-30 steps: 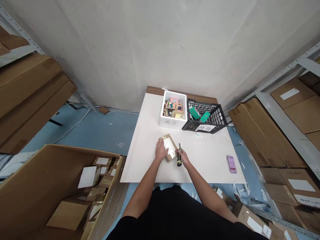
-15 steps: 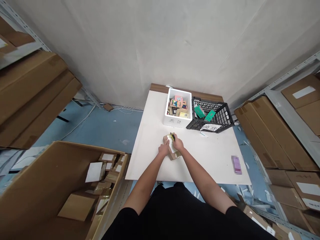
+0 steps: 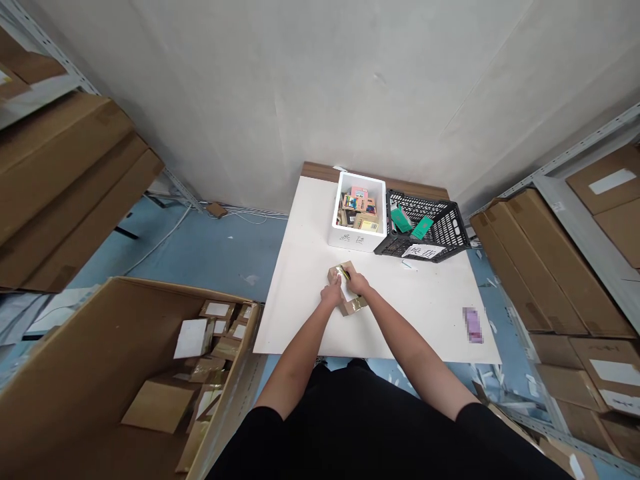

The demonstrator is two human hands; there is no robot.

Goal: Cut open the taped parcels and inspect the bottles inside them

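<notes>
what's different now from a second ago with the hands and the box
The right hand, gripping the cutter, moved left and away from the body, from beside the box to over its far part. Nothing was visibly let go. The left hand stays on the box's left side; the white bin and black crate stand as before.

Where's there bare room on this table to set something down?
On the white table, the strip left of the white bin and left hand is bare. So is the patch bordered by the small slip, right forearm and purple item. Crowded: the back, with bin and black crate, and the middle, with carton, left and right hand.
</notes>
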